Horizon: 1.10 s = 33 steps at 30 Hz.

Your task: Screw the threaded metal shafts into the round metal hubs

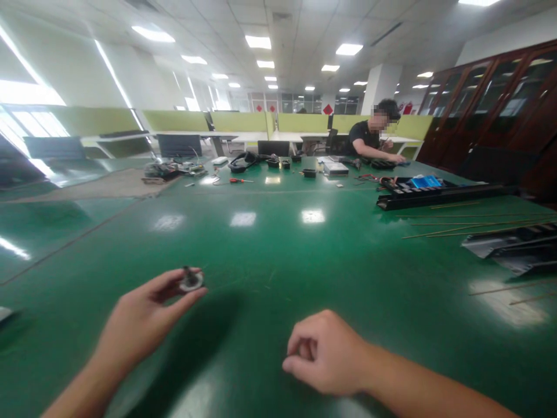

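My left hand (141, 313) is raised above the green table (278, 255), its thumb and fingers pinching a small round part (191, 281). This part has a pale ring-shaped base and a dark stub standing up from it; its exact kind is not clear. Lower and to the right, my right hand (324, 354) is curled close to the tabletop, with thumb and forefinger brought together. Whatever those fingertips may hold is too small or hidden to make out. A wide gap lies between the two hands.
An orange-handled screwdriver (239, 180) lies toward the back, near a heap of electronic parts (174, 168). Black rails (435, 194) and thin rods (474, 223) lie at right. Across the table a person in a black shirt (365, 139) handles something.
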### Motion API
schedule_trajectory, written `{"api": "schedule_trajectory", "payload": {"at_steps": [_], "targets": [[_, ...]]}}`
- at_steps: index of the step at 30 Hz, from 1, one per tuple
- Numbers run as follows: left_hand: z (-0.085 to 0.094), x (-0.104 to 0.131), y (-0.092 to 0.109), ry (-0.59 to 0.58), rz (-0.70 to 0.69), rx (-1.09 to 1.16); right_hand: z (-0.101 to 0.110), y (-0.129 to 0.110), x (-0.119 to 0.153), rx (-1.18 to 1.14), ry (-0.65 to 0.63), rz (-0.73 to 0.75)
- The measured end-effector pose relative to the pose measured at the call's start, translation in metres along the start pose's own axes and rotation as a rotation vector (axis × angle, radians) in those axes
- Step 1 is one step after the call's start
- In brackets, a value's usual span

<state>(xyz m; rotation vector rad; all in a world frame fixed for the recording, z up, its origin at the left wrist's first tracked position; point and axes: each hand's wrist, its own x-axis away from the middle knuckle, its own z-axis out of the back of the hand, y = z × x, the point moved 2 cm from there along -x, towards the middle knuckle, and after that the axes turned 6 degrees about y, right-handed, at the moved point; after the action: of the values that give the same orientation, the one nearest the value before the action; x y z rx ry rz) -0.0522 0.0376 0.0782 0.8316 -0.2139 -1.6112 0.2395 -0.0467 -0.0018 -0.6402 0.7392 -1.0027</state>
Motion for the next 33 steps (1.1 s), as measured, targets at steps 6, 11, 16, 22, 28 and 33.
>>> {"api": "schedule_trajectory", "payload": {"at_steps": [6, 11, 16, 22, 28, 33], "targets": [[-0.072, 0.040, 0.068, -0.563, -0.376, 0.200, 0.017, 0.018, -0.009, 0.059, -0.043, -0.137], [-0.089, 0.069, 0.069, -0.693, -0.437, 0.293, 0.016, 0.010, -0.004, 0.234, -0.120, 0.000], [-0.095, 0.068, 0.051, -0.626, -0.572, 0.269, 0.013, 0.011, -0.003, 0.216, -0.121, -0.029], [-0.092, 0.066, 0.046, -0.524, -0.539, 0.348, 0.011, 0.013, -0.004, 0.121, -0.049, -0.024], [-0.094, 0.069, 0.043, -0.551, -0.441, 0.298, 0.010, 0.010, -0.003, 0.042, -0.027, -0.016], [-0.096, 0.068, 0.043, -0.566, -0.453, 0.324, 0.009, 0.010, -0.002, 0.031, -0.029, -0.001]]}}
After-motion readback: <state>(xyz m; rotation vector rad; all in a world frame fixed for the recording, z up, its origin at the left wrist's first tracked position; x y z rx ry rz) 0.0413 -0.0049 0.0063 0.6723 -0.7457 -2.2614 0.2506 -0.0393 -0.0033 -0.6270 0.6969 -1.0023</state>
